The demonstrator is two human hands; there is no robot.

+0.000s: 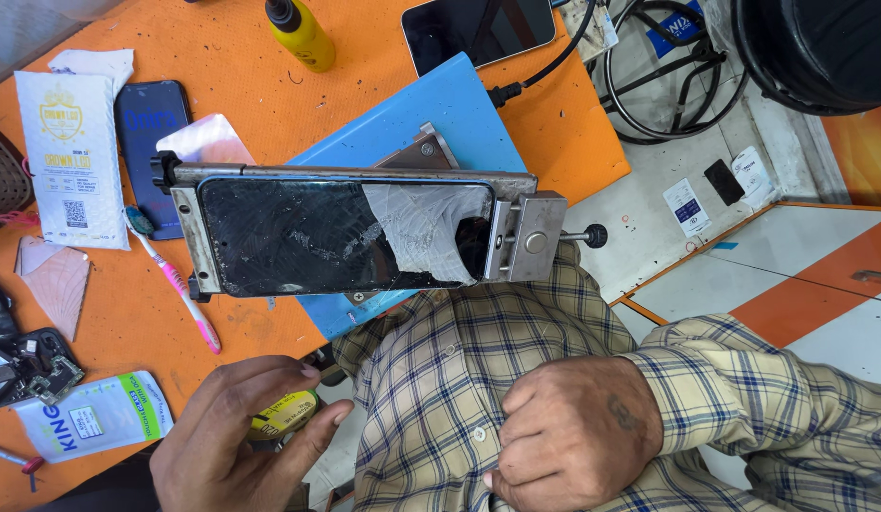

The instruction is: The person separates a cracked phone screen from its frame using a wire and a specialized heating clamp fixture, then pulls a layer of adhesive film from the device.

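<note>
Orange bench mat (222, 57), with a cracked phone (336, 237) clamped in a metal holder (526, 237).

Both hands sit low, near the body and well short of the phone. The left hand (241, 436) is half-curled, its fingers (270, 374) and thumb closing on a small yellow roll (284, 412) just under the fingertips; the grip looks partial. The right hand (573, 441) is balled into a fist on the checked shirt (440, 370); whether it holds anything cannot be seen. Beyond the left fingertips lies a pink toothbrush (180, 294), farther off a yellow bottle (303, 36). This looks like a pause to fetch the roll, screen work not underway; next would call for a firm hold and a reach up to the glass.
</note>
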